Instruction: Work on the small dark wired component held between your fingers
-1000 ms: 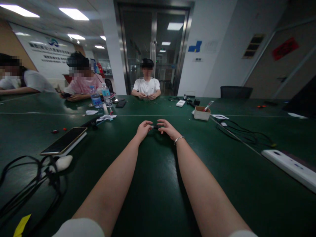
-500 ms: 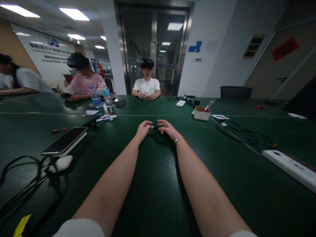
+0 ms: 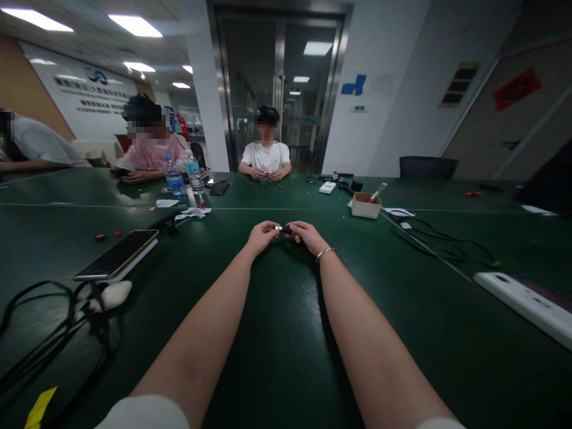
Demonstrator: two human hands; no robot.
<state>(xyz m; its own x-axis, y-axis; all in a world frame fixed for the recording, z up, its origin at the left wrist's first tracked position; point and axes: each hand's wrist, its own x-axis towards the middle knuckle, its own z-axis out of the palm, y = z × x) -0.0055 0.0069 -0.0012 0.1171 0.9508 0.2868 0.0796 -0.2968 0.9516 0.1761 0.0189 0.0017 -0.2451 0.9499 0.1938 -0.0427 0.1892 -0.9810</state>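
Green tabletop underlies the small black-and-silver stick, nearer than and left of the cardboard box, its ends apparently pinched by left hand and right hand, fingers nearly closed; uneven grip could drop it.

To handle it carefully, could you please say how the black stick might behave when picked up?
The black stick seems stiff, held straight between the left hand and right hand; probably light, being small; its shiny silver end may be slippery.

No text is legible (the wall sign seems lettered, but blurred).
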